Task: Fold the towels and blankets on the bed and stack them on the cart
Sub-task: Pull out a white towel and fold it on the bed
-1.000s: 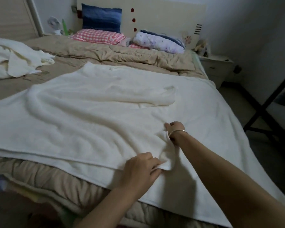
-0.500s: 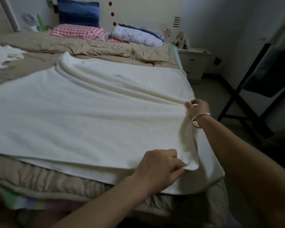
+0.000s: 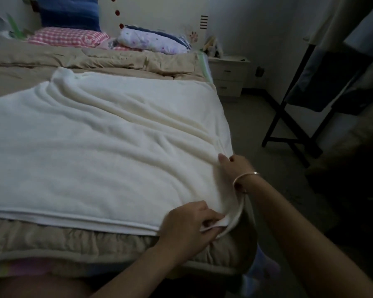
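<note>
**White blanket held at its near right corner and right edge, lower right of frame**

The white blanket (image 3: 108,147) lies spread over the bed (image 3: 73,239) and fills the centre and left of the frame. Its near edge runs along the foot of the bed in two stacked layers, the lower one showing as a thin white band. A strip of tan quilt is left bare below that edge. Its right edge follows the bed's right side. Its far edge is bunched into a soft roll at upper centre. Long creases fan across the cloth toward the lower right.

The left hand (image 3: 187,224) is at the near right corner. Its fingers are curled and pinch a lifted flap of the blanket there. The right hand (image 3: 235,166), with a bangle (image 3: 246,177) on the wrist, grips the right edge just beyond. The thumb lies on top of the cloth, and the other fingers curl out of sight past the edge. The two hands are near each other but apart, with a sagging loop of blanket between them.

At the head of the bed, top of frame, sit a blue pillow (image 3: 69,16), a pink checked pillow (image 3: 67,37) and a floral bundle (image 3: 153,40). A nightstand (image 3: 228,76) stands just beside the bed's far right corner. A strip of bare floor (image 3: 256,117) separates the bed's right side from a black frame (image 3: 289,125) hung with dark cloth at the right of the frame.
</note>
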The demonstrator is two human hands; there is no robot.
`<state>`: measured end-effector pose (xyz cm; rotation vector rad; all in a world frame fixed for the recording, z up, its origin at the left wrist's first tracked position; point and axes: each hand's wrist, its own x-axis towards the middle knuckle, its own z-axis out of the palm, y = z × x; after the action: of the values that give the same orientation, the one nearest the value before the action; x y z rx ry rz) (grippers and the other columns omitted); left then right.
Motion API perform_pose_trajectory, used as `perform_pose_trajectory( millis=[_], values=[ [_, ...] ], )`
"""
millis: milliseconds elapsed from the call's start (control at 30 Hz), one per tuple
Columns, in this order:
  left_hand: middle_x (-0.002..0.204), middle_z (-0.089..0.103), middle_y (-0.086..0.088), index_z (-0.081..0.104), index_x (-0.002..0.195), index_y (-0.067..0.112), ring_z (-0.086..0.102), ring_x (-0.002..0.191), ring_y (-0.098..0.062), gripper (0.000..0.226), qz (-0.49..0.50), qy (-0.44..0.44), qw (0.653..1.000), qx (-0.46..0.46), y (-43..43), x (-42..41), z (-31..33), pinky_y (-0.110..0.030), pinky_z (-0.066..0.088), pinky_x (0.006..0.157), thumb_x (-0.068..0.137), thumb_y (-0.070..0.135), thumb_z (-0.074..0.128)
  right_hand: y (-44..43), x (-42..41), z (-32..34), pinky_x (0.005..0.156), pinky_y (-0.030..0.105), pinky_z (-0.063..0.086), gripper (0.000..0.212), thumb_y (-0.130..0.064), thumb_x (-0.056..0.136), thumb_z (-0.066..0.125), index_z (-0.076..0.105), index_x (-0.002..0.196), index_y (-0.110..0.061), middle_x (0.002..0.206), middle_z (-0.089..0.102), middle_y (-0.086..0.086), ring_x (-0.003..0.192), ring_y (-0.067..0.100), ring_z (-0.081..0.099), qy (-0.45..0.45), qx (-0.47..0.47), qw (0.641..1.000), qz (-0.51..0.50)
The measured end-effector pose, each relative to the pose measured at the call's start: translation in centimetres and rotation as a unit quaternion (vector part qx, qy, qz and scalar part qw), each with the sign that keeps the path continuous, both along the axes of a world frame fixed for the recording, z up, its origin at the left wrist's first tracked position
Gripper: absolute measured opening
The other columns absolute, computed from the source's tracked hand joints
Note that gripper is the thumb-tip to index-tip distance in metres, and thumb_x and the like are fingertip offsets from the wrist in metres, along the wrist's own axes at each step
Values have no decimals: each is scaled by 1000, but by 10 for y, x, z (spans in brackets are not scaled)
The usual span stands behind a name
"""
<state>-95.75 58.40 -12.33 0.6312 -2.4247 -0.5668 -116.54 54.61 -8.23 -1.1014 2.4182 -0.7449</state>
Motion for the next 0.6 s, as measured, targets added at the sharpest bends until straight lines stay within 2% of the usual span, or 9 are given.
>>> perform_pose_trajectory(
  millis=[67,167,300,400,533,600],
  values=[
    [75,58,11,74,97,38,58,71,-5,25,9,24,1000,-6,3,1,-3,-26,45,55,84,52,59,17,10,-9,70,31,34,44,-46,97,42,58,84,-7,99,62,17,95,34,58,36,-13,999,-1],
    [74,58,9,76,93,34,57,67,-7,19,2,50,999,-19,9,-1,-6,-29,45,53,86,46,62,33,19,-19,68,34,33,35,-35,97,47,41,68,-15,93,62,19,91,37,57,70,-75,995,2],
    [76,57,8,76,93,31,55,67,-9,20,-30,57,997,-46,20,-9,-2,-29,45,54,89,44,61,50,3,-18,62,31,29,30,-29,96,52,54,83,-3,87,61,16,82,32,55,46,-142,989,-14],
    [76,57,8,75,98,34,55,68,-9,20,-41,30,997,-66,24,-16,-7,-26,44,54,89,44,60,61,-8,-23,54,30,29,28,-31,95,54,55,79,-7,73,56,5,74,26,53,27,-135,990,-17],
    [74,55,10,74,100,38,58,69,-11,27,3,15,998,-57,18,-22,-19,-27,45,53,86,50,55,57,-8,-40,60,32,30,35,-31,94,55,56,82,2,77,59,14,77,33,55,26,-127,991,-25],
    [79,57,10,73,105,38,58,73,-12,33,-5,-16,997,-69,15,-23,-20,-23,40,56,84,55,54,54,-6,-45,62,32,32,34,-32,94,55,53,78,-3,78,58,13,79,34,55,30,-117,992,-32]
  ],
)
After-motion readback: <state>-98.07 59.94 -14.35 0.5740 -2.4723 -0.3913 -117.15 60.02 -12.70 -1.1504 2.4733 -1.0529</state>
